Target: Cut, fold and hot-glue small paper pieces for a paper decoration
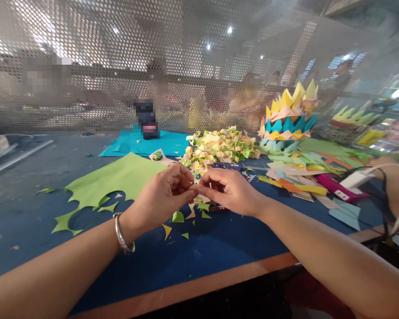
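Observation:
My left hand [169, 186] and my right hand [224, 184] meet fingertip to fingertip above the table. Both are closed in a pinch; whatever sits between the fingertips is too small and covered to make out. Just behind them rises a heap of small folded paper pieces [224, 144] in yellow, green and pale peach. Under and around the fingers lie paper scraps [178, 217]. To the left is a sheet of light green paper [113, 177] with rounded bites cut from its edge. A dark-handled tool, perhaps scissors [228, 166], lies partly hidden behind my right hand.
Blue paper [119, 144] lies at the back beneath a dark upright object [148, 122]. Stacked zigzag paper crowns [289, 119], paper strips [295, 177] and a magenta power strip [341, 188] occupy the right. Another person's arm [390, 181] shows there. Perforated metal screen [186, 66] closes the back.

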The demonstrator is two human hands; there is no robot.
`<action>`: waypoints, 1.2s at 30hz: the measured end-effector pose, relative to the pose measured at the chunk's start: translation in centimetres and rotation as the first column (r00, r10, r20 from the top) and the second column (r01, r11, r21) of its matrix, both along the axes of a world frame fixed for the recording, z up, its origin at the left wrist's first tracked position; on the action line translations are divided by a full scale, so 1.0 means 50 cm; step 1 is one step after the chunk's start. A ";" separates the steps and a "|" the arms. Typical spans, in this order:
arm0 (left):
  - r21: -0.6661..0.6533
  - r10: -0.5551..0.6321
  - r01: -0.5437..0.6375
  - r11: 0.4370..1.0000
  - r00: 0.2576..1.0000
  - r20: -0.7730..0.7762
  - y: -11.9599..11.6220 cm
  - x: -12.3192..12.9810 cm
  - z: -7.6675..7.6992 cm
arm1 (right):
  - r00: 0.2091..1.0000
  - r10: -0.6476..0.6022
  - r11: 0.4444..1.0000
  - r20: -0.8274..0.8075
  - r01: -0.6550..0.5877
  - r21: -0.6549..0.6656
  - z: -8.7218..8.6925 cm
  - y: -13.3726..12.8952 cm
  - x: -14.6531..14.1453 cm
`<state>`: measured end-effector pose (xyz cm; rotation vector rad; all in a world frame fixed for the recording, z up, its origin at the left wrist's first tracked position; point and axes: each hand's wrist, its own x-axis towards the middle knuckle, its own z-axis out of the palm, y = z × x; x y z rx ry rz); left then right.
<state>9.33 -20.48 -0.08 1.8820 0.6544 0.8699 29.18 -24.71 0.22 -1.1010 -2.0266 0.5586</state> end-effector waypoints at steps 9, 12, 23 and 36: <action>0.073 0.054 -0.051 0.996 0.998 -0.041 0.002 -0.001 -0.007 | 0.999 -0.032 0.999 0.027 0.031 0.029 0.001 -0.001 -0.001; 0.077 0.058 -0.055 0.996 0.997 -0.042 0.000 -0.002 -0.006 | 0.999 -0.026 0.999 0.026 0.025 0.041 0.000 0.000 -0.001; 0.188 0.110 -0.089 0.978 0.989 -0.103 -0.007 -0.007 0.005 | 0.999 -0.013 0.999 0.036 0.012 0.050 0.001 0.003 0.002; -0.077 0.039 -0.039 0.996 0.999 -0.009 0.009 -0.002 -0.004 | 0.999 -0.022 0.999 0.027 0.021 0.032 -0.001 0.002 0.003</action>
